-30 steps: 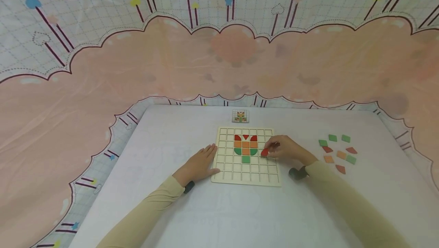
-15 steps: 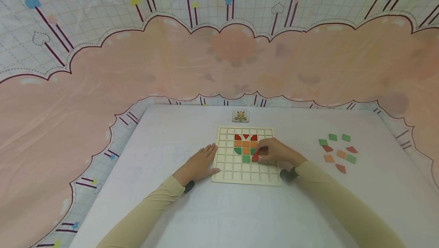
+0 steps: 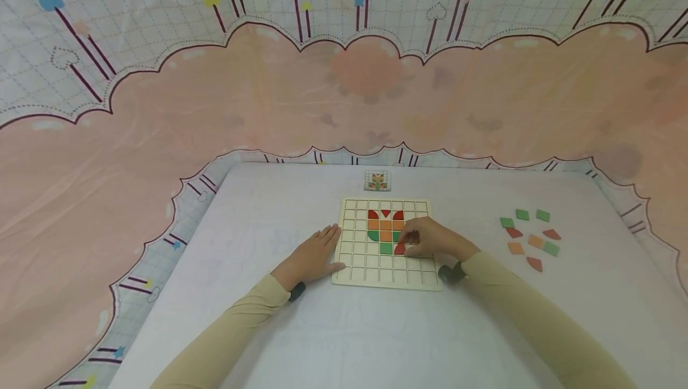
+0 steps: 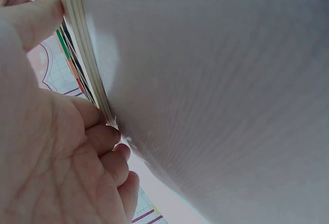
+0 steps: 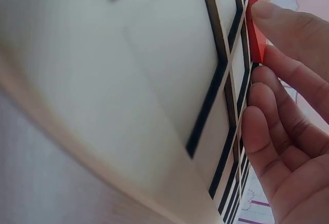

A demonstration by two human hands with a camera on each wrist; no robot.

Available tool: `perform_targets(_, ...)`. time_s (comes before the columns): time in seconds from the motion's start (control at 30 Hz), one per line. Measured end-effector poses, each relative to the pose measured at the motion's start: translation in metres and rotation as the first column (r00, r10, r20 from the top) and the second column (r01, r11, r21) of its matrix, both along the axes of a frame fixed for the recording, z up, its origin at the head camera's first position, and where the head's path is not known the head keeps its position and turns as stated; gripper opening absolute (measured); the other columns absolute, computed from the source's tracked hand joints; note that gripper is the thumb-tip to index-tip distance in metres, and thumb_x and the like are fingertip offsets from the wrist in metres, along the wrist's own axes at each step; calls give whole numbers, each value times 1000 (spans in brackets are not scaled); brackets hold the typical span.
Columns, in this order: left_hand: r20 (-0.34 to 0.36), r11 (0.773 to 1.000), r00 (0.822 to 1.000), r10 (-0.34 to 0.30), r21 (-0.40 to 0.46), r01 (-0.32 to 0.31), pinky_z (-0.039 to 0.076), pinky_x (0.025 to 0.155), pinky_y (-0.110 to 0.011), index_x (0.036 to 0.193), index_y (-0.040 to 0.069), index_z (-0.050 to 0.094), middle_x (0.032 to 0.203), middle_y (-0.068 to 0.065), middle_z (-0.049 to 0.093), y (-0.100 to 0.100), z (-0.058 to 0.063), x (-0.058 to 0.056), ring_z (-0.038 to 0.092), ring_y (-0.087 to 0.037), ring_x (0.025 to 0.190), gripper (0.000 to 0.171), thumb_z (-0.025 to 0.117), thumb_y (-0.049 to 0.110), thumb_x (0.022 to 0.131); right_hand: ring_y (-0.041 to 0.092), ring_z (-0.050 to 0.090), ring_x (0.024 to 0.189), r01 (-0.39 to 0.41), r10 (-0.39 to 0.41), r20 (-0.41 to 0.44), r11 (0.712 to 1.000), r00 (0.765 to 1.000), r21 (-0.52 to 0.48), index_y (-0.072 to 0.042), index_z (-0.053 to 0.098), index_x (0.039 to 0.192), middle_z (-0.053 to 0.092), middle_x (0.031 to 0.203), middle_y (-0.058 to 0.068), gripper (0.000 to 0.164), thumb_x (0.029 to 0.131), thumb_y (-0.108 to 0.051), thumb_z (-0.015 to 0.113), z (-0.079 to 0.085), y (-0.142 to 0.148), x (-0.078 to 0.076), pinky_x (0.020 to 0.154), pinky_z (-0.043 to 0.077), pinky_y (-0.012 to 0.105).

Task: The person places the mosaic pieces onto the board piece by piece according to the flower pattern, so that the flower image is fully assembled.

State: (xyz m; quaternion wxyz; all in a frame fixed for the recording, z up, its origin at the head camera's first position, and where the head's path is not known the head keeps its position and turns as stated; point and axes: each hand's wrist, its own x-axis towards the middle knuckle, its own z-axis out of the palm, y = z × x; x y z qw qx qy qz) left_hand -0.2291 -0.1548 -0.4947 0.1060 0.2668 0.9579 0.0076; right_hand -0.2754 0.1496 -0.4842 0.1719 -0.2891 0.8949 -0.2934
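Observation:
A pale wooden grid board (image 3: pixel 355 276) lies on the white table. My left hand (image 3: pixel 310 259) rests along its left edge, fingers extended and thumb at the near corner; the left wrist view shows fingertips against the board's side (image 4: pixel 82 34). My right hand (image 3: pixel 434 238) is over the board's right half. Thumb and index finger pinch a red quarter-circle tile (image 3: pixel 399 249), just right of a green square tile (image 3: pixel 386 248). In the right wrist view that red tile (image 5: pixel 255 34) stands at the grid, its seating unclear. Orange tiles (image 3: pixel 385 226) and other red and green ones form a flower-like pattern above.
Several loose green, orange and red tiles (image 3: pixel 535 241) lie on the table at right. A small pattern card (image 3: pixel 378 180) sits beyond the board. Behind the table (image 3: pixel 258 198) hangs a printed peach cloth (image 3: pixel 301 96).
My right hand has moved left and slightly nearer with the red tile, from the right of the pattern to beside the green square. The left hand has stayed put.

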Motion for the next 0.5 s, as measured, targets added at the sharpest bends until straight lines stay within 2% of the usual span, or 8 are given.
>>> perform_targets(0.5,8,1000,1000,-1,-9,1,23,118,-40,149,-1,18,156,-16,20,0,1,0,20,-29,145,85,46,56,92,12,51,77,26,-26,-11,999,1000,30,-16,70,86,59,84,-3,15,75,-18,79,2,-3,2,68,47,20)
